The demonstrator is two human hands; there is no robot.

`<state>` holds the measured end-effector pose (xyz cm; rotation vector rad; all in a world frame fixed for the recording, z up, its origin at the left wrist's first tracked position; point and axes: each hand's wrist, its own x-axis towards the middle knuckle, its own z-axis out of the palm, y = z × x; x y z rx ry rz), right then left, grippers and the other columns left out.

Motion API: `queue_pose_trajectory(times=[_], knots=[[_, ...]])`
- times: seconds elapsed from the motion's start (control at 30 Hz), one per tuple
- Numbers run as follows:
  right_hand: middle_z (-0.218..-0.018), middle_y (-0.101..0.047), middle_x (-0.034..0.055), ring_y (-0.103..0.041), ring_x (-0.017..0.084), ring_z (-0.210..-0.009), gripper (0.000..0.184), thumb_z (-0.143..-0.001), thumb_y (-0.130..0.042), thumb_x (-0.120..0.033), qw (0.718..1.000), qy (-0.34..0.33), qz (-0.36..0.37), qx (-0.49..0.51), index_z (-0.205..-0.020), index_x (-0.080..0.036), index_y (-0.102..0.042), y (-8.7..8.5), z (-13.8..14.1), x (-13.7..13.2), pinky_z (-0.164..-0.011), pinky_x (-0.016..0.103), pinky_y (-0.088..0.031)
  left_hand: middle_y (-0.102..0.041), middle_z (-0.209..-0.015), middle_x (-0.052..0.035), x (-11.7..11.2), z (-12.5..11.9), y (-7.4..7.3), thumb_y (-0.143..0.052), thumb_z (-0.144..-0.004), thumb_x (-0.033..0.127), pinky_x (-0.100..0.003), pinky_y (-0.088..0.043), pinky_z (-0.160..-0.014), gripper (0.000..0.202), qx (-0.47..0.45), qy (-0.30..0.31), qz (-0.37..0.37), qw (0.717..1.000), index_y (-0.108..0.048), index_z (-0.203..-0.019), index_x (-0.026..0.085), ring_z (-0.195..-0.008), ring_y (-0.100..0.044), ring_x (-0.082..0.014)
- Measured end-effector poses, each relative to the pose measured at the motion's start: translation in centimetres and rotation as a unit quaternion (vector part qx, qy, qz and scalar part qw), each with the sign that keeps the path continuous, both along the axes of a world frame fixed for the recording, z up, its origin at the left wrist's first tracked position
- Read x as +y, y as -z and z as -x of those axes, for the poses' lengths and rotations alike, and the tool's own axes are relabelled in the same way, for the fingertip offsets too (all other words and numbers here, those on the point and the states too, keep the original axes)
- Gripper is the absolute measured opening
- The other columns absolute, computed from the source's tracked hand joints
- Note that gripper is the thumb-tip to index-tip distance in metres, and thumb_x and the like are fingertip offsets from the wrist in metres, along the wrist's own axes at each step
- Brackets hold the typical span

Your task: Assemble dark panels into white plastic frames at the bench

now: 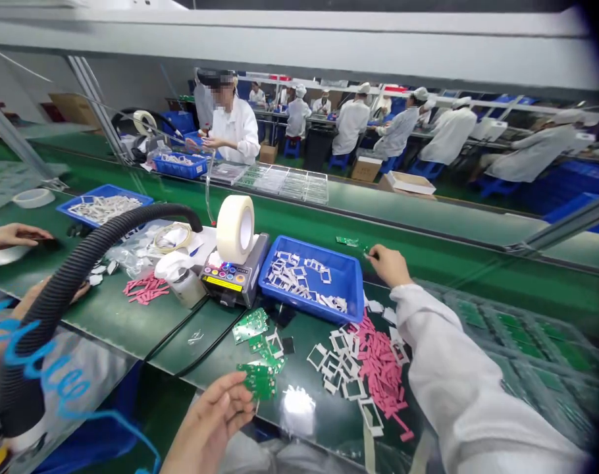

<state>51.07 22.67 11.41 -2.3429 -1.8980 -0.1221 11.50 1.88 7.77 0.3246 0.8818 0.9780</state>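
Observation:
At the front edge of the bench, my left hand is closed on a green circuit board, thumb and fingers at its left side. More green boards lie just beyond it. My right hand reaches past the blue bin, its fingers pinched at the edge of the green belt. Something small is at those fingertips, too small to make out. Beside it a small green board lies on the belt. White rectangular frames and pink strips are heaped below my right forearm.
A tape dispenser carries a big tape roll. A black hose arches across the left side. A co-worker's hands work at far left. Clear trays of boards lie at right. A person stands across the belt.

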Motion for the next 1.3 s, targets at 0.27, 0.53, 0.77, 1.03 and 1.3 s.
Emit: queue_pose_trajectory(times=[0.27, 0.53, 0.77, 1.03, 1.3], knots=[[-0.116, -0.057, 0.0078, -0.058, 0.019, -0.098, 0.031, -0.089, -0.054, -0.032, 0.995, -0.007, 0.1, -0.01, -0.115, -0.016, -0.054, 2.5, -2.1, 1.8, -0.083, 0.04, -0.05, -0.064, -0.074, -0.0034, 0.3, -1.3, 0.5, -0.068, -0.073, 0.032, -0.033, -0.046, -0.079, 0.022, 0.001, -0.024, 0.028, 0.999, -0.071, -0.09, 0.018, -0.076, -0.058, -0.0159], [-0.116, -0.057, 0.0076, -0.058, 0.019, -0.097, 0.029, -0.09, -0.052, -0.034, 0.989, -0.071, 0.132, 0.012, -0.114, -0.017, -0.055, 1.4, 6.4, -0.8, -0.083, 0.039, -0.05, -0.062, -0.072, -0.003, 0.4, -3.0, 0.7, -0.066, -0.075, 0.026, -0.03, -0.046, -0.073, 0.015, -0.035, 0.003, 0.025, 0.999, -0.069, -0.086, 0.016, -0.071, -0.056, -0.014], [-0.114, -0.057, 0.0092, -0.059, 0.019, -0.097, 0.033, -0.088, -0.055, -0.033, 0.983, -0.046, 0.176, 0.011, -0.115, -0.013, -0.054, 1.0, 11.0, -1.9, -0.082, 0.039, -0.051, -0.062, -0.07, -0.0021, -1.0, -2.0, 1.0, -0.066, -0.074, 0.023, -0.029, -0.048, -0.073, 0.013, -0.035, -0.008, 0.039, 0.999, -0.069, -0.085, 0.016, -0.071, -0.057, -0.0131], [-0.074, -0.063, 0.0, -0.057, 0.012, -0.069, 0.012, -0.083, -0.051, -0.021, 0.95, -0.275, 0.11, 0.097, -0.077, -0.018, -0.061, -2.6, 19.5, -14.9, -0.062, 0.024, -0.039, -0.063, -0.118, -0.0086, -1.1, -2.5, 0.9, -0.064, -0.078, 0.033, -0.039, -0.049, -0.087, 0.044, -0.064, -0.028, 0.004, 0.998, -0.056, -0.121, 0.027, -0.101, -0.062, -0.0237], [-0.084, -0.065, 0.0017, -0.06, 0.014, -0.077, 0.012, -0.084, -0.057, -0.026, 0.929, -0.322, 0.106, 0.149, -0.091, -0.022, -0.065, 2.0, 21.7, -17.8, -0.068, 0.024, -0.043, -0.07, -0.097, -0.0086, -1.6, -0.5, 1.8, -0.071, -0.072, 0.028, -0.028, -0.055, -0.067, 0.035, 0.007, -0.029, 0.019, 0.999, -0.063, -0.105, 0.018, -0.082, -0.068, -0.0194]])
